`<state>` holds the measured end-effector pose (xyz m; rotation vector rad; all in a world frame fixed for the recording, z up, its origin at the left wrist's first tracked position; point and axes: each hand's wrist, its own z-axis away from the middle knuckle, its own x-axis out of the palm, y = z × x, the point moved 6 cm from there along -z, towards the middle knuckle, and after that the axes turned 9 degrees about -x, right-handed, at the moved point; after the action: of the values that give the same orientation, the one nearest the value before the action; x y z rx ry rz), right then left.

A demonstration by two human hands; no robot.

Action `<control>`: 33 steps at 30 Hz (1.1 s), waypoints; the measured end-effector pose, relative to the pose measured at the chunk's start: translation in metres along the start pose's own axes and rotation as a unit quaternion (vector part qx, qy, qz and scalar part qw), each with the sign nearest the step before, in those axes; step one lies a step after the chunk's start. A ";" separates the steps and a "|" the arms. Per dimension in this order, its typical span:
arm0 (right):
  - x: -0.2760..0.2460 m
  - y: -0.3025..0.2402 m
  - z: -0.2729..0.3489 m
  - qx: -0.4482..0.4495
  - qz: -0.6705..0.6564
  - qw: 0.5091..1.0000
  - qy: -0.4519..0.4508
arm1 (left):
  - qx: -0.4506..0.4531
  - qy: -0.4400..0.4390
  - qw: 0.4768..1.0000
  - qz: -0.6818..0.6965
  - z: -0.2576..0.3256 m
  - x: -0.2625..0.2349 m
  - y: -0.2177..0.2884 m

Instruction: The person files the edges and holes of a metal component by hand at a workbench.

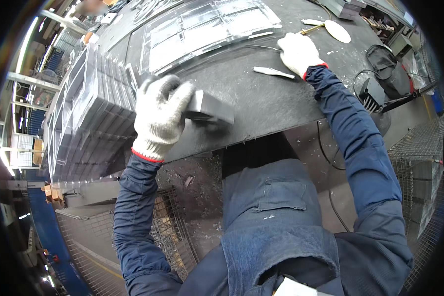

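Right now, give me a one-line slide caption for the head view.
Gloved left hand grips a grey block on the dark workbench; right hand rests near a clear plastic tray.

Workshop floor: I stood at a dark workbench (261,103), stacked clear plastic trays (89,108), wire-mesh bins (419,148), steel racking (29,79).

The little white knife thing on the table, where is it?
In the head view, the white-handled tool lies on the dark table, on the person's right side, just below the gloved right hand.
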<state>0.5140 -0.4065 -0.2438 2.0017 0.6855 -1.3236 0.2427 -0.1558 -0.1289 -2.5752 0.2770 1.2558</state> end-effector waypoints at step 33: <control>-0.111 -0.193 0.129 -0.095 -0.407 0.906 0.063 | -0.432 -0.053 0.833 0.342 0.069 -0.002 0.007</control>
<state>0.2589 -0.3828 -0.2210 1.6918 1.7739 -1.4812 0.1884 -0.1408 -0.1689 -3.2564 0.8323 2.1693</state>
